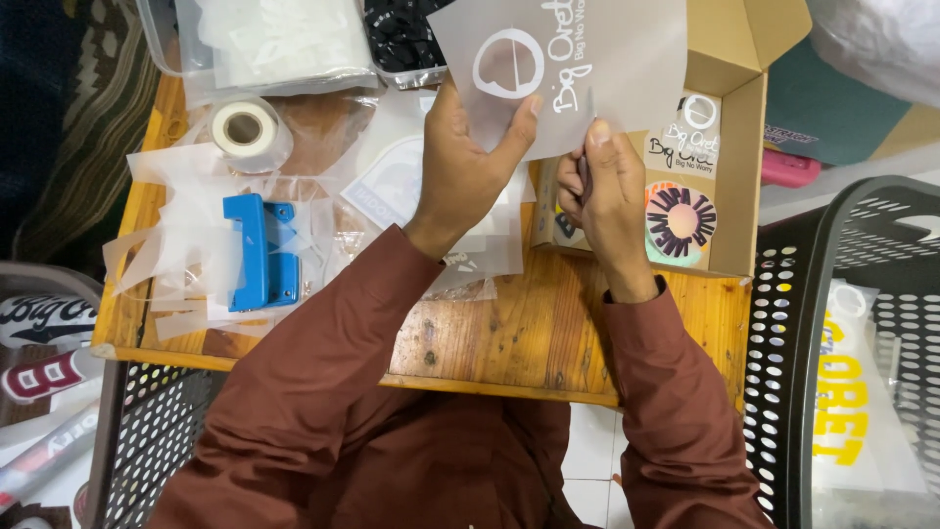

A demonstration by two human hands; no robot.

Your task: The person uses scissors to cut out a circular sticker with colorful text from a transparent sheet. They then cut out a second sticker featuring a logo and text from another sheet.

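Left hand [460,167] pinches the sheet [578,59] by its lower edge, thumb in front, holding it raised above the table [529,333]. Right hand [602,196], fingers closed on a thin tool [585,176], sits just below the sheet's lower edge, tool tip pointing up at it.

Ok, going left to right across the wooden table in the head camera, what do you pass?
Blue tool → tape roll (further back) → left hand holding the translucent sheet → right hand → cardboard box of stickers → black perforated basket.
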